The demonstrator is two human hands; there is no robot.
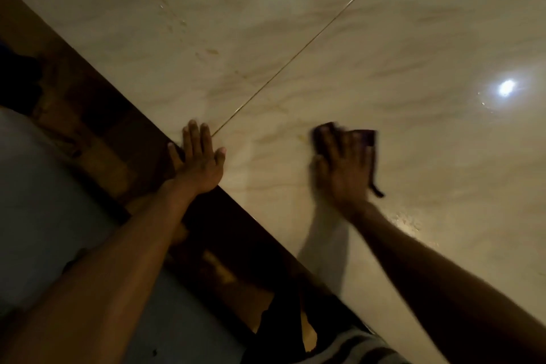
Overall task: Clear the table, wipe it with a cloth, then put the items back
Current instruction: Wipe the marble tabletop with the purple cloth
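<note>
**Polished stone, soft cloth, dark edging**

The pale cream marble-look tabletop (369, 47) is finished to a high gloss; round lamp reflections are mirrored sharply in it. Faint brownish veining is seen across the smooth slabs, and a thin straight seam (295, 53) is laid between them. A duller, speckled patch is visible near the right forearm. The small dark cloth (365, 139) appears soft, limp and matt. The tabletop's dark brown edge band (124, 115) looks matt, its material unclear.
</note>
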